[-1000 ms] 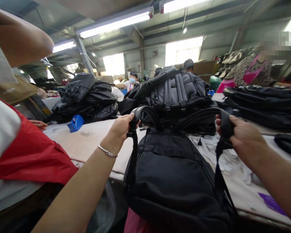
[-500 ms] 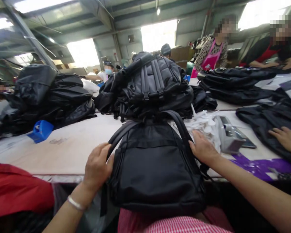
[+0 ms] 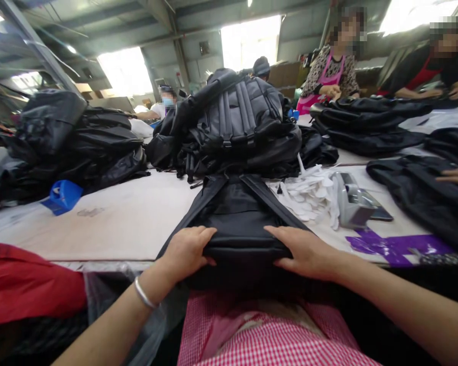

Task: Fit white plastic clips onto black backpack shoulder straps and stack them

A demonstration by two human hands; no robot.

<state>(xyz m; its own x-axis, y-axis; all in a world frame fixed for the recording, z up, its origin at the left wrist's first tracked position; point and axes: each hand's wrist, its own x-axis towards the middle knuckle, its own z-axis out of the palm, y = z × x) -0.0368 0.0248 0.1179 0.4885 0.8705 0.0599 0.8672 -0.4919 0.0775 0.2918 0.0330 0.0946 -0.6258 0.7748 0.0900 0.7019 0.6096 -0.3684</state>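
A black backpack [image 3: 248,221] lies at the table's front edge, its straps running up towards the back. Its bottom end faces me and hangs partly over the edge. My left hand [image 3: 187,251] grips the bottom's left corner, thumb below and fingers on top. At the right corner my right hand [image 3: 303,251] holds the backpack in a similar way. A silver bangle circles my left wrist. Just behind the backpack rises a heap of black backpacks [image 3: 248,114].
To the right are white strips [image 3: 305,195], a grey tape dispenser [image 3: 351,201], a phone [image 3: 381,212] and purple tape [image 3: 397,247]. A blue holder [image 3: 63,195] stands on the left, before more black bags [image 3: 99,145]. Red fabric [image 3: 30,287] hangs at lower left. Other people work around the table.
Both hands have moved from the strap sides to the bottom corners of the backpack. It now lies flatter, its bottom end lifted towards me, and the straps stretch back. The neighbour's hand at right has shifted outward.
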